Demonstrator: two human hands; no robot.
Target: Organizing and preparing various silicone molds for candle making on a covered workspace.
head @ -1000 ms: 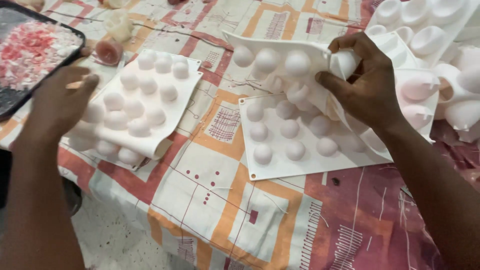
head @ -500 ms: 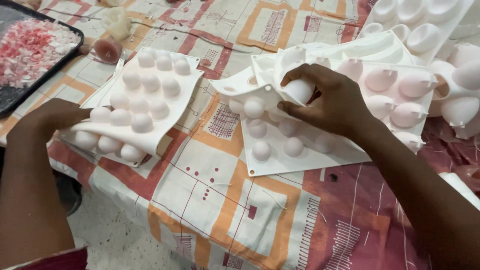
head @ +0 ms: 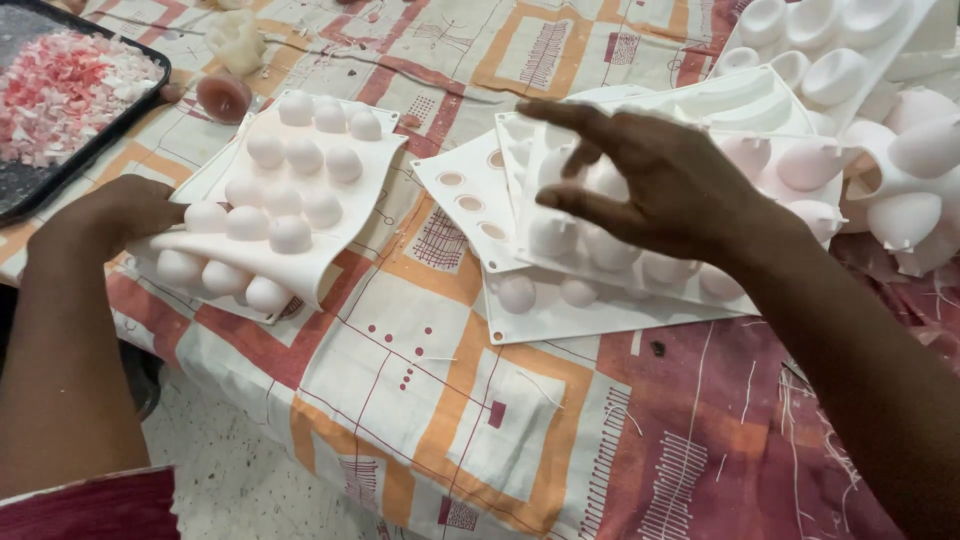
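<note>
My left hand [head: 125, 212] rests on the near left edge of a white silicone mould [head: 290, 195] covered in round domes; that edge is curled up over a second mould underneath. My right hand [head: 660, 180] hovers with its fingers spread just above a stack of white dome moulds [head: 560, 290] lying to the right. It holds nothing. The top mould of that stack sits askew over the lower ones.
A black tray [head: 110, 130] of pink and white wax chips sits at the far left. A small pink candle [head: 222, 95] and a pale lump [head: 238, 40] lie behind the left mould. More white moulds [head: 860, 80] are piled at the back right. A patterned cloth [head: 450, 400] covers the table.
My right hand has let go of the mould it held and lifted open above the stack, where that mould now lies. My left hand has slid onto the left mould's edge.
</note>
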